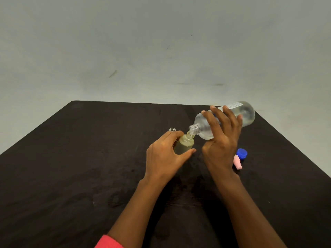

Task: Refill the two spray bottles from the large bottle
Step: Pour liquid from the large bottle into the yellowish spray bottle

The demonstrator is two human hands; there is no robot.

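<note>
Red sleeve (109,242) nearest | left grip (164,154) curled round first spray bottle (185,144) on bench (89,158) | right grip (220,140) wrapped round large bottle (247,113), tilted, mouth at its neck | step: filling first, looks nearly full | next: I right it, then move to second spray bottle (172,129) just behind

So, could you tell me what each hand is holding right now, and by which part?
The left hand holds the small spray bottle round its body; the right hand holds the tilted large bottle round its middle.
</note>
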